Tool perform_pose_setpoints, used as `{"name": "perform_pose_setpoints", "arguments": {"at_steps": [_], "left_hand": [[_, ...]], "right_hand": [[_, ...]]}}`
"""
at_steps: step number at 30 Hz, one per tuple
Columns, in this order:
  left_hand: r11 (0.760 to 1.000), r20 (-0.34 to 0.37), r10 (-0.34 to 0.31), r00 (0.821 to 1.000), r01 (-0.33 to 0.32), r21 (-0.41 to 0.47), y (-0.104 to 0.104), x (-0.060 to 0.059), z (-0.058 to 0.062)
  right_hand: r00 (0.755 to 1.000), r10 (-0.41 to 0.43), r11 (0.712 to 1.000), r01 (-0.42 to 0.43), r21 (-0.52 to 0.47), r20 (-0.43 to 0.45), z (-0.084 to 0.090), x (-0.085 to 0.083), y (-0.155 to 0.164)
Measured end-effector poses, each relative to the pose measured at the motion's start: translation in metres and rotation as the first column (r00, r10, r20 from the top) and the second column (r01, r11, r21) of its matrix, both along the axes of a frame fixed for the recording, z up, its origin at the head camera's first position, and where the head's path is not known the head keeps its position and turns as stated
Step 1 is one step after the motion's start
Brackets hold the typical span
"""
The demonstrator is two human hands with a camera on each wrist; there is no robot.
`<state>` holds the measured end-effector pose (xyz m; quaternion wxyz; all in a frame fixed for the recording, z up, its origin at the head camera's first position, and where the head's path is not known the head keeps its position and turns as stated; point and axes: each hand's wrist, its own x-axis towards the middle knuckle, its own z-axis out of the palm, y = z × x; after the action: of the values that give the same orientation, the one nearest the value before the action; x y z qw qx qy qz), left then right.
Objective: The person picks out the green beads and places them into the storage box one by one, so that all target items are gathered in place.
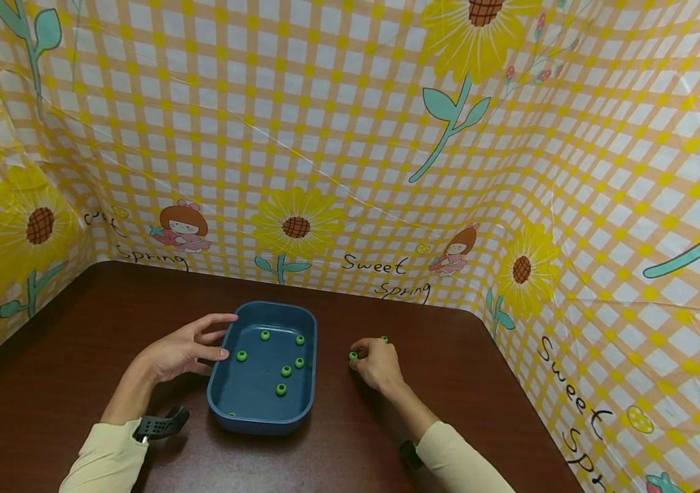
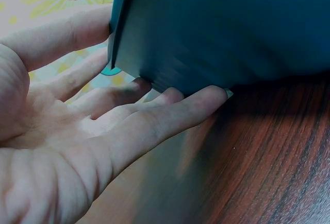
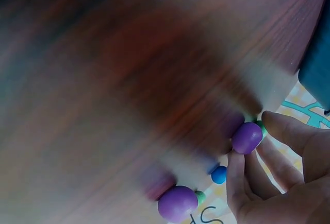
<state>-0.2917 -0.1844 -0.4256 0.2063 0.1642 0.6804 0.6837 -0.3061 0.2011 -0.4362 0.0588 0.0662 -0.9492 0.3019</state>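
In the head view, a blue tray (image 1: 257, 428) stands on the tabletop (image 1: 350, 459) at about 9 o'clock from the right hand (image 1: 376, 363), well apart from it. The tray's 3 o'clock wall rises between that hand and the beads (image 1: 286, 371) inside, which lie scattered at 12, 2, 3, 5, 7 and 10 o'clock; the near wall hides most of the one at 7. The left hand (image 1: 186, 349) is at the tray's 9 o'clock side, grip spread, fingers fairly straight and touching the wall.

The right grip pinches a green bead (image 1: 352, 355) between thumb and fingertips. Another bead (image 1: 384, 339) shows at 1 o'clock past that hand, partly hidden by it. In the right wrist view the pinched piece looks like a smooth purple ball (image 3: 247, 138) with green behind; whether they are joined, I cannot tell. A small blue ball (image 3: 219, 174) and a second purple ball (image 3: 178, 203) lie near, toward 7 o'clock.

The tray is a rounded rectangle with smooth walls; its beads are round and green, with dark centres. The tabletop is glossy, red-brown, streaked like wood grain. A creased checked cloth (image 1: 325, 157) with printed sunflowers rises at 12 o'clock.
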Motion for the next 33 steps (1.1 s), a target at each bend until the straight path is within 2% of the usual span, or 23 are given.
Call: {"name": "perform_pose_setpoints", "arguments": {"at_steps": [18,29,33], "left_hand": [[1.0,-0.009,-0.016,1.0,0.016,-0.001,-0.0012,-0.0003,-0.0012],[1.0,-0.009,-0.013,1.0,0.013,-0.007,-0.0015,-0.0015,-0.0021],[1.0,-0.009,-0.011,1.0,0.011,-0.007,-0.0015,-0.0021,-0.0027]], "right_hand": [[0.999,-0.002,1.0,0.003,0.023,-0.032,0.0006,0.0002,0.0011],[1.0,-0.025,0.998,0.026,-0.064,0.019,0.0047,-0.0043,0.0014],[0.999,-0.042,0.998,0.041,-0.055,-0.007,0.0075,-0.0063,0.0]]}}
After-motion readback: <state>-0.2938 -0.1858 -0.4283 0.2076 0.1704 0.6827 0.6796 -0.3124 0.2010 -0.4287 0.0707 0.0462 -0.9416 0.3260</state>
